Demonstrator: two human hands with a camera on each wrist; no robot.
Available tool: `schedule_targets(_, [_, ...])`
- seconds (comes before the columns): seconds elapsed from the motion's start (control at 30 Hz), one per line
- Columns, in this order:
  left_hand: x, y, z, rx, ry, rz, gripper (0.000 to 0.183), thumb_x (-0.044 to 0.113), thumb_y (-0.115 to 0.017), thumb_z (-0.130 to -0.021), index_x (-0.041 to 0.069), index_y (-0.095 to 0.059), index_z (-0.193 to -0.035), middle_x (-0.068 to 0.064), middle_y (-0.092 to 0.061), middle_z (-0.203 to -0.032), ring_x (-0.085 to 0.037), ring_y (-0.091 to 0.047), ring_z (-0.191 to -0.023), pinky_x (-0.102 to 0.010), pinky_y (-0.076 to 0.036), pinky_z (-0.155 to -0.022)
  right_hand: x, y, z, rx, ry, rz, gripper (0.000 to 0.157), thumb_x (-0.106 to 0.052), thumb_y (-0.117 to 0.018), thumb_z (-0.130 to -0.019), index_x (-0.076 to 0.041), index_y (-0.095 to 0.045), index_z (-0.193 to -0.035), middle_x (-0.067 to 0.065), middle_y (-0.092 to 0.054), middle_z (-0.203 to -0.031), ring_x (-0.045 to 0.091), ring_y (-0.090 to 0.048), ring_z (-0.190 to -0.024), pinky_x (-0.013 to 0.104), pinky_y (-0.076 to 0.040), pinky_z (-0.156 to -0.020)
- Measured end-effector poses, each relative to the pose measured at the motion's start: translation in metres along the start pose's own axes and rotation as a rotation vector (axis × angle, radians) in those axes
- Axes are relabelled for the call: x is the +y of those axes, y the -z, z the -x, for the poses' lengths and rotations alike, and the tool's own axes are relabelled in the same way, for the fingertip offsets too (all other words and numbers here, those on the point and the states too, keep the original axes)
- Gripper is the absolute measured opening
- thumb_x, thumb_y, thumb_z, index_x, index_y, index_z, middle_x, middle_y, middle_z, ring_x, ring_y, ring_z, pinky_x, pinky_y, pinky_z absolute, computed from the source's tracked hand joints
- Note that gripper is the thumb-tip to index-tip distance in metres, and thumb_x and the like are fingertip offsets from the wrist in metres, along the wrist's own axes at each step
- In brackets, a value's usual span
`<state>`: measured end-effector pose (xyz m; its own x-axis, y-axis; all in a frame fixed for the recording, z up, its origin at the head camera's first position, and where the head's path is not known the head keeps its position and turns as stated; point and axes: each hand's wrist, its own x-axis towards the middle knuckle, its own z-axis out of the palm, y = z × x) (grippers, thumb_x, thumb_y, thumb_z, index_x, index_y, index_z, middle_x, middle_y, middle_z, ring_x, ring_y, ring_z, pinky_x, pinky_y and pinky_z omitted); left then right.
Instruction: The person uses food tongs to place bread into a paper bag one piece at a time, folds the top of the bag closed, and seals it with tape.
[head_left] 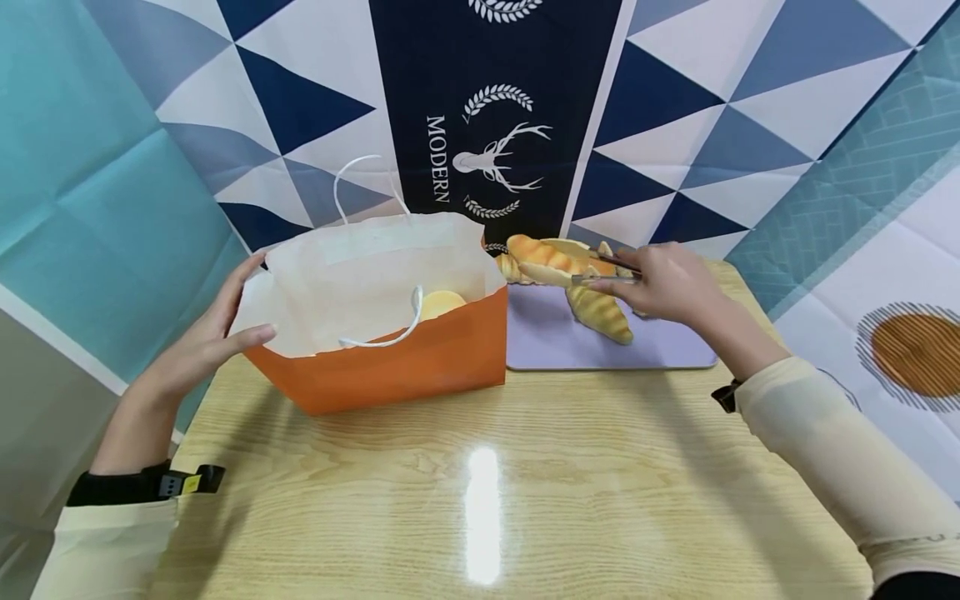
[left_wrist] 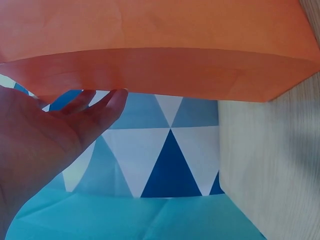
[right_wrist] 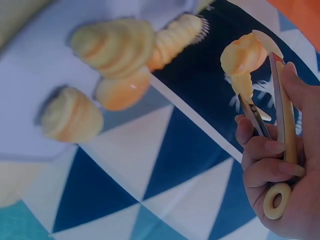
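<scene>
My right hand grips a pair of food tongs with metal arms, cream tips and a ring at the handle end. Between the tips is an orange-yellow bread roll, held above the purple tray. On that tray lie several other breads, among them a striped croissant. To the left stands an orange paper bag with a white inside, its mouth wide. My left hand touches the bag's left side, fingers spread and extended. A pale yellow round item shows inside the bag.
A wooden table carries the bag and tray. Behind them hangs a patterned cloth with triangles and a deer print. White cord handles loop from the bag's rim.
</scene>
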<state>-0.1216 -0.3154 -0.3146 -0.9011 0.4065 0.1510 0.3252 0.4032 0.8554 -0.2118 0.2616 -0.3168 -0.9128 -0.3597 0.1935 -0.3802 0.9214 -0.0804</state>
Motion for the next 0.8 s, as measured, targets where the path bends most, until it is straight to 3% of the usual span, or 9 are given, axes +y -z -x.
schedule_targets(0.33, [0.001,0.001,0.000,-0.005,-0.006,0.006,0.086,0.008,-0.054,-0.095,0.033,-0.002,-0.159,0.004,0.004,-0.164,-0.023,0.000,-0.145,-0.081,-0.004,-0.103,-0.020,0.054,0.006,0.063,0.021,0.010,0.084,-0.072,-0.055,-0.084,-0.008,-0.059,-0.139,0.008,-0.067,-0.065,0.020,-0.047,-0.046,0.035,-0.037,-0.044])
schedule_targets(0.5, [0.000,0.002,0.001,0.006,0.011,-0.013,0.086,0.011,-0.054,-0.095,0.034,-0.001,-0.159,0.006,0.009,-0.164,-0.020,0.007,-0.146,-0.081,0.003,-0.103,-0.029,0.073,0.005,0.119,0.063,0.000,0.079,-0.065,-0.060,-0.086,-0.006,-0.059,-0.138,0.015,-0.072,-0.075,0.019,-0.041,-0.039,0.035,-0.034,-0.040])
schedule_targets(0.67, [0.001,0.002,0.000,0.005,0.021,-0.015,0.087,0.012,-0.055,-0.095,0.029,0.000,-0.160,0.005,0.007,-0.164,-0.023,0.003,-0.145,-0.081,-0.002,-0.103,-0.043,0.088,0.004,0.166,0.122,-0.001,0.074,-0.061,-0.062,-0.087,-0.005,-0.061,-0.136,0.013,-0.071,-0.073,0.018,-0.040,-0.040,0.035,-0.034,-0.040])
schedule_targets(0.8, [0.002,0.001,0.000,0.008,0.033,-0.012,0.087,0.012,-0.055,-0.095,0.028,0.001,-0.160,0.005,0.006,-0.164,-0.025,0.002,-0.145,-0.081,-0.004,-0.102,-0.061,0.100,0.005,0.195,0.165,0.006,0.072,-0.061,-0.063,-0.086,-0.007,-0.063,-0.135,0.013,-0.074,-0.083,0.019,-0.047,-0.046,0.035,-0.036,-0.042])
